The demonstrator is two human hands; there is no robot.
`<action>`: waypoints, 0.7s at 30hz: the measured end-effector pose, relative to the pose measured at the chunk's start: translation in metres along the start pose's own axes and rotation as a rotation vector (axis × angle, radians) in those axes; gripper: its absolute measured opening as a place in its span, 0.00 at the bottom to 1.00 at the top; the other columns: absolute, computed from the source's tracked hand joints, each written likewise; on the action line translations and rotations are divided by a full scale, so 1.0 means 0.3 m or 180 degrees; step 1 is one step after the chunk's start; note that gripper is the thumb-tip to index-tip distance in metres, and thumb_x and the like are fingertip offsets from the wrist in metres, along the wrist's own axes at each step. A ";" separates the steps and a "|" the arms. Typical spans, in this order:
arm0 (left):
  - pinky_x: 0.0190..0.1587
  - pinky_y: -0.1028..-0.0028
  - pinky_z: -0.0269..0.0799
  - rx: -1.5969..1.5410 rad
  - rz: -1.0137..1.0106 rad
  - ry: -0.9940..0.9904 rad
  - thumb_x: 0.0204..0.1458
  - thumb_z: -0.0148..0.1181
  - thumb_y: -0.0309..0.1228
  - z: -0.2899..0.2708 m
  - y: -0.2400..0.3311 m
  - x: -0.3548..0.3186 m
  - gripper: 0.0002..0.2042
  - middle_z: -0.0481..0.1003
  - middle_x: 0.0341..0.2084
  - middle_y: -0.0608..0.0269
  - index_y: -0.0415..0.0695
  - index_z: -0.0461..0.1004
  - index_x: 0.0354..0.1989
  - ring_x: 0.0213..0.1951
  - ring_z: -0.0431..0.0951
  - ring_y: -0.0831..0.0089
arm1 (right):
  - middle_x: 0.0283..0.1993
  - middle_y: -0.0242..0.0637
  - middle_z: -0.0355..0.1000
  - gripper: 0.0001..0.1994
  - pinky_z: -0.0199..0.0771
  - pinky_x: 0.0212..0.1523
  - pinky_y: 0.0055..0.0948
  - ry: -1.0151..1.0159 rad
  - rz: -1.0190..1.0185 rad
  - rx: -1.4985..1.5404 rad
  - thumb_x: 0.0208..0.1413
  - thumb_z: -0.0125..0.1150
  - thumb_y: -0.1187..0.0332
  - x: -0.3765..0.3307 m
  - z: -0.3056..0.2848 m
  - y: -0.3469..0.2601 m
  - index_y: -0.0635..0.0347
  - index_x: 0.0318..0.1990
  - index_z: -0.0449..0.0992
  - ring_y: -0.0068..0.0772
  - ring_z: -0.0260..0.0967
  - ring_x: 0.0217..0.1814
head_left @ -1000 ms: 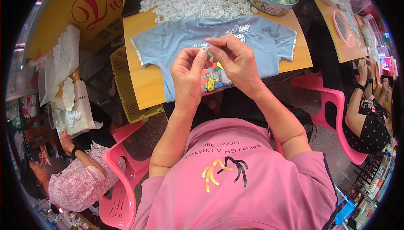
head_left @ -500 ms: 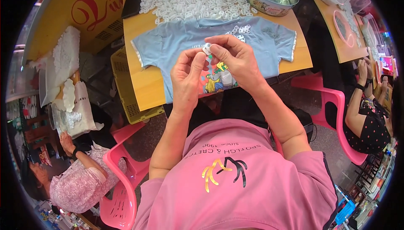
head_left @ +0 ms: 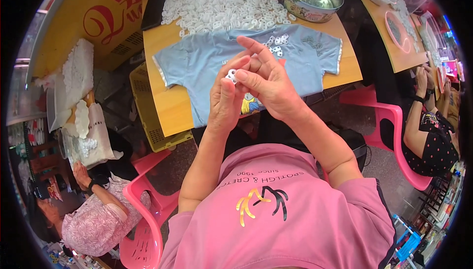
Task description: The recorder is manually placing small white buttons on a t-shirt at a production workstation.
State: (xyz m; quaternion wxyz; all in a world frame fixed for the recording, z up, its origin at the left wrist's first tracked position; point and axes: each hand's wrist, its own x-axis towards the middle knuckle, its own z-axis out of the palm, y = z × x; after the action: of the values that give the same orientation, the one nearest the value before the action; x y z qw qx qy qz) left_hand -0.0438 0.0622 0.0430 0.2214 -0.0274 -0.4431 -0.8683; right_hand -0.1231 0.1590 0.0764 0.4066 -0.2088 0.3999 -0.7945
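Well, a shirt (head_left: pixel 209 55) lies on the table (head_left: pixel 160 114), pink chairs (head_left: pixel 364 98) nearby.

small white piece (head_left: pixel 231 75) | rounded, dark spots | held between the fingers (head_left: pixel 227 90)

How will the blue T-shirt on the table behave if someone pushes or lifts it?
Likely floppy: the blue T-shirt lies flat with soft wrinkles, so a push would probably bunch it up. Probably light for its spread, as the cloth looks thin. Lifting it may well send the small white pieces on it sliding off.
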 end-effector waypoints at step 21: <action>0.51 0.71 0.71 0.0594 0.0233 0.0475 0.64 0.51 0.38 -0.027 0.097 -0.034 0.15 0.70 0.50 0.55 0.39 0.72 0.49 0.49 0.72 0.71 | 0.46 0.37 0.72 0.31 0.71 0.49 0.25 -0.0066 -0.0109 -0.0491 0.64 0.53 0.72 -0.007 0.069 0.073 0.62 0.70 0.46 0.24 0.70 0.48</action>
State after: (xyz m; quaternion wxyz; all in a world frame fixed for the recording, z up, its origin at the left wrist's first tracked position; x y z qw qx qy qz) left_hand -0.0216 0.0448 0.0578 0.2869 0.0418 -0.5031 -0.8142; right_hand -0.0978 0.1434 0.0710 0.3798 -0.2546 0.4520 -0.7659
